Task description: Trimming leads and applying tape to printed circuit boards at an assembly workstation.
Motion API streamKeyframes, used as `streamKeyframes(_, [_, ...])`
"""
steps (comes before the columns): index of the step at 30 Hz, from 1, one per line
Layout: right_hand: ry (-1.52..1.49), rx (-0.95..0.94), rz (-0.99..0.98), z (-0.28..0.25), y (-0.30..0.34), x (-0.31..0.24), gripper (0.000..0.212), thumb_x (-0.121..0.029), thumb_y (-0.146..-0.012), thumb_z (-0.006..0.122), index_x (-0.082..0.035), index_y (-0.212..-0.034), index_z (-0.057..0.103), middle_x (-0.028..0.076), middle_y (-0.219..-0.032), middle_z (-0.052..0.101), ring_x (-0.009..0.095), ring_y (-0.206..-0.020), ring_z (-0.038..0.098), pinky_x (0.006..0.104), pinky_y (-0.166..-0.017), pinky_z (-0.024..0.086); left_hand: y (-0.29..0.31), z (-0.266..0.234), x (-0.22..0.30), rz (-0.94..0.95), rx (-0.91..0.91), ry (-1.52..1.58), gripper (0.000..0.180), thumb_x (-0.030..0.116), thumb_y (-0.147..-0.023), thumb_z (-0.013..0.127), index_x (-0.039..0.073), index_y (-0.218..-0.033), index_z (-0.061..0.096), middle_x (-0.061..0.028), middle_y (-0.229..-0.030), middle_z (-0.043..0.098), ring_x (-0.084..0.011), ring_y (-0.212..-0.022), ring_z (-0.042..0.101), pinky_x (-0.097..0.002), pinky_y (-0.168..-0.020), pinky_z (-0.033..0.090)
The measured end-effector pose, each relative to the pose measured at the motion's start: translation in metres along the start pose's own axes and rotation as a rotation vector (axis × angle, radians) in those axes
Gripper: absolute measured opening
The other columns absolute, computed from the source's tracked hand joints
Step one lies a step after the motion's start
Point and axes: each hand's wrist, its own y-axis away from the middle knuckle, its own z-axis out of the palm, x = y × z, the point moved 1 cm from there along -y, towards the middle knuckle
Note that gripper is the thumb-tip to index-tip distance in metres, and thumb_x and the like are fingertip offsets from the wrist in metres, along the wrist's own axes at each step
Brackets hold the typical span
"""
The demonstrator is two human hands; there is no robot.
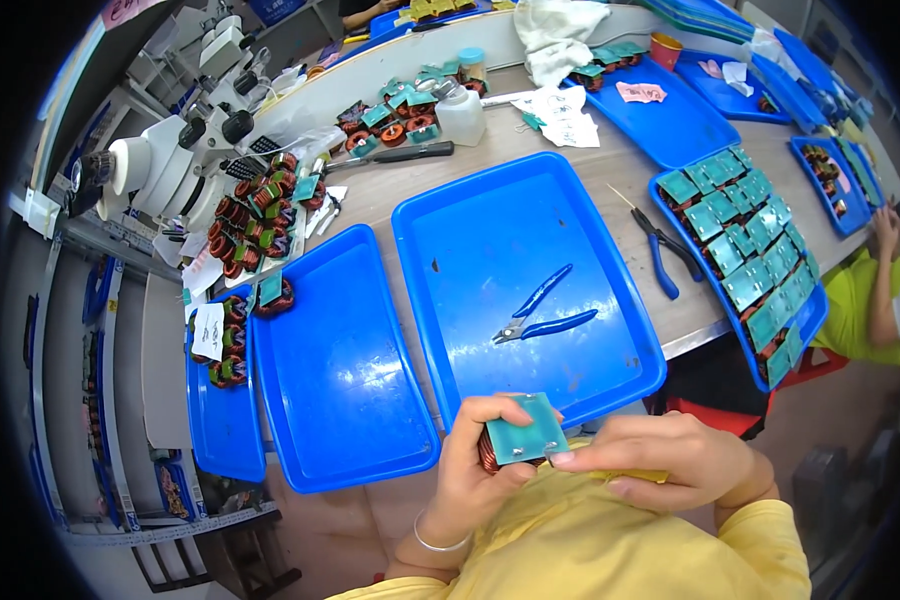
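Observation:
Close to my body, my left hand (467,462) grips a copper-wound coil (487,453) capped by a square green board (526,430). The board faces up, with small shiny solder points along its near edge. My right hand (682,455) is closed around a slim yellow-handled tool (638,476), whose kind I cannot make out. Its index fingertip reaches the board's near right corner, where a small metallic bit shows. Just beyond both hands, blue-handled flush cutters (542,312) lie spread in a large blue tray (417,262).
Blue-handled pliers (658,250) lie right of the large tray. Farther right, a blue tray (816,318) holds rows of green-board coils. Another blue tray (348,450) stands left. Loose coils (260,225), a microscope (150,165), a screwdriver (410,153) and a bottle (460,118) sit behind. A person (882,290) is at far right.

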Motion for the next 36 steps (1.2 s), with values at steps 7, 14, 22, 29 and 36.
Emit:
streamKeyframes(7, [-0.029, -0.053, -0.009, -0.001, 0.002, -0.002, 0.038, -0.001, -0.08, 0.059, -0.004, -0.118, 0.056, 0.009, -0.075, 0.055, 0.02, -0.062, 0.055, 0.0294, -0.055, 0.044, 0.003, -0.006, -0.004, 0.078, -0.172, -0.115, 0.054, 0.028, -0.065, 0.078, 0.003, -0.102, 0.048, -0.0121, -0.099, 0.056, -0.0206, -0.089, 0.058, -0.0298, -0.073, 0.047])
streamKeyframes(14, [-0.026, -0.036, -0.005, 0.0, 0.003, -0.001, 0.038, -0.003, -0.081, 0.058, -0.005, -0.119, 0.055, 0.009, -0.074, 0.053, 0.02, -0.062, 0.055, 0.0308, -0.053, 0.044, 0.001, -0.005, -0.003, 0.108, -0.199, -0.215, 0.058, 0.037, -0.059, 0.076, 0.004, -0.095, 0.044, -0.0154, -0.094, 0.057, -0.0232, -0.083, 0.061, -0.0307, -0.066, 0.052])
streamKeyframes(22, [-0.019, -0.034, 0.019, 0.0, 0.003, -0.003, 0.038, -0.001, -0.08, 0.058, -0.005, -0.118, 0.056, 0.008, -0.073, 0.053, 0.02, -0.06, 0.054, 0.031, -0.053, 0.043, -0.002, -0.008, 0.0, 0.204, -0.232, -0.261, 0.054, 0.023, -0.061, 0.081, 0.002, -0.1, 0.05, -0.0092, -0.092, 0.058, -0.0262, -0.087, 0.058, -0.0335, -0.074, 0.048])
streamKeyframes(29, [0.057, -0.022, 0.092, -0.002, 0.001, -0.008, 0.041, 0.0, -0.078, 0.059, -0.01, -0.118, 0.057, 0.006, -0.068, 0.051, 0.019, -0.056, 0.052, 0.031, -0.051, 0.042, -0.008, -0.008, 0.014, 0.243, -0.255, -0.454, 0.05, 0.018, -0.062, 0.08, 0.001, -0.098, 0.049, -0.0096, -0.089, 0.058, -0.0287, -0.085, 0.059, -0.0339, -0.071, 0.049])
streamKeyframes(36, [0.141, 0.045, 0.057, 0.003, 0.003, 0.003, 0.047, -0.001, -0.08, 0.059, -0.016, -0.123, 0.052, 0.008, -0.07, 0.055, 0.021, -0.054, 0.055, 0.0321, -0.045, 0.045, -0.01, -0.006, 0.014, 0.299, -0.185, -0.692, 0.044, 0.007, -0.064, 0.077, 0.001, -0.098, 0.05, -0.0094, -0.088, 0.057, -0.0268, -0.082, 0.06, -0.0324, -0.069, 0.049])
